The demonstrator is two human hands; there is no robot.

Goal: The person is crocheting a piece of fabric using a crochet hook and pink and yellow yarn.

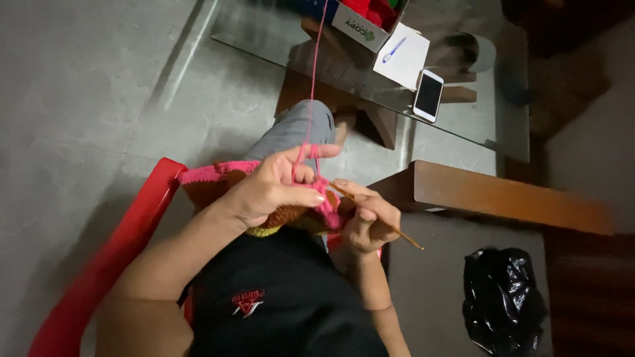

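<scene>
My left hand (274, 188) grips a crocheted piece (218, 182) in pink, brown and yellow that rests on my lap. A pink yarn strand (311, 92) runs over my raised left forefinger and up to a box on the table. My right hand (370, 221) pinches a thin wooden crochet hook (403, 235), whose tip meets the pink edge of the piece between both hands. The hook's tail sticks out to the lower right.
A glass table (463, 112) ahead carries a cardboard box of yarn (364, 20), a white paper with a pen (402, 54), a white phone (428, 94) and a tape roll (481, 53). A red plastic chair arm (126, 244) is at left, a wooden armrest (503, 198) and a black plastic bag (503, 297) at right.
</scene>
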